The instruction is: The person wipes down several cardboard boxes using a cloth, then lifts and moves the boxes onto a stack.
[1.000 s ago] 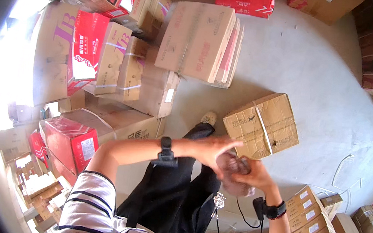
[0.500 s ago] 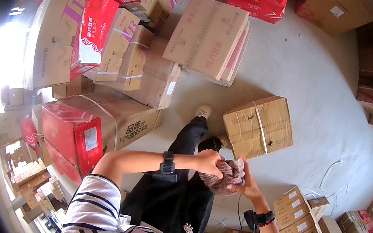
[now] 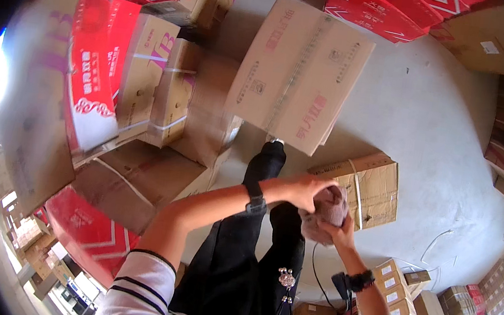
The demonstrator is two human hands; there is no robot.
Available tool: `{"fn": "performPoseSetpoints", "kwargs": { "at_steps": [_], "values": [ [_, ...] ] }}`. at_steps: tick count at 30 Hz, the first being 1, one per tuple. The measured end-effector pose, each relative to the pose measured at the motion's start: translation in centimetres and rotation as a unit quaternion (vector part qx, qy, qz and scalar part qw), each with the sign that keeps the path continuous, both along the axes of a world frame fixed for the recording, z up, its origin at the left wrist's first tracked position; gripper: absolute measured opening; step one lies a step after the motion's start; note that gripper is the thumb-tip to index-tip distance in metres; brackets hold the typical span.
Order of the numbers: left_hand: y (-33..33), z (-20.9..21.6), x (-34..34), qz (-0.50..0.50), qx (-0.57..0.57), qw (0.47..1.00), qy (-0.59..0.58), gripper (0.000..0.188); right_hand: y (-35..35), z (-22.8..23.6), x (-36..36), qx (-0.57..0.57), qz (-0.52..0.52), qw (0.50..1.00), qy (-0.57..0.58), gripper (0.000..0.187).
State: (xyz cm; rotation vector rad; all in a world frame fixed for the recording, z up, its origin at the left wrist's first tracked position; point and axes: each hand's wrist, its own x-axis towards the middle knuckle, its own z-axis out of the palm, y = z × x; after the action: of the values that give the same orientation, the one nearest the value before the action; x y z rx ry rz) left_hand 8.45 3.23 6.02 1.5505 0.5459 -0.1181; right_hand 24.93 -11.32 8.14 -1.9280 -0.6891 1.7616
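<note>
A bunched, pinkish-brown piece of knitted cloth [image 3: 328,212] is held between both of my hands, in front of my legs. My left hand [image 3: 306,191] grips its upper left side, thumb and fingers curled round it. On its lower right, my right hand [image 3: 342,233] is closed on the cloth with the thumb pressed against it. What the cloth is cannot be made out. Just beyond my hands lies a strapped brown carton [image 3: 380,189], partly hidden by them. Black devices are strapped to both wrists.
A large taped carton [image 3: 297,68] stands ahead of my foot. Brown and red boxes [image 3: 97,57] are stacked along the left. Red cartons [image 3: 377,9] lie at the far side, and several smaller brown cartons [image 3: 398,295] sit at the lower right. A thin cable [image 3: 319,279] hangs beside my right wrist.
My hands have moved slightly right and up with the cloth, which is turned and bunched differently. The view has shifted, and the large carton appears nearer. My legs have moved forward.
</note>
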Motion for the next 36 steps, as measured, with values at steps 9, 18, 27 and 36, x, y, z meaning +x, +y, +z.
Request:
{"fn": "performPoseSetpoints", "kwargs": {
  "at_steps": [9, 18, 27, 36],
  "values": [
    [20.4, -11.0, -5.0, 0.271, 0.235, 0.931, -0.066, 0.036, 29.7, -9.4, -1.6, 0.16, 0.195, 0.953, -0.169, 0.071],
    [44.2, -17.0, -8.7, 0.305, 0.079, 0.916, -0.25, 0.026, 53.6, -13.7, -7.5, 0.424, 0.311, 0.68, -0.51, 0.056],
    [37.0, -20.6, -11.1, 0.347, 0.522, 0.778, -0.032, 0.029, 49.4, -19.9, -9.2, 0.445, 0.3, 0.705, -0.464, 0.06],
    [23.0, -18.6, -16.0, 0.278, 0.465, 0.837, 0.077, 0.047, 34.9, -18.6, -14.6, 0.367, 0.357, 0.717, -0.473, 0.034]
  ]
}}
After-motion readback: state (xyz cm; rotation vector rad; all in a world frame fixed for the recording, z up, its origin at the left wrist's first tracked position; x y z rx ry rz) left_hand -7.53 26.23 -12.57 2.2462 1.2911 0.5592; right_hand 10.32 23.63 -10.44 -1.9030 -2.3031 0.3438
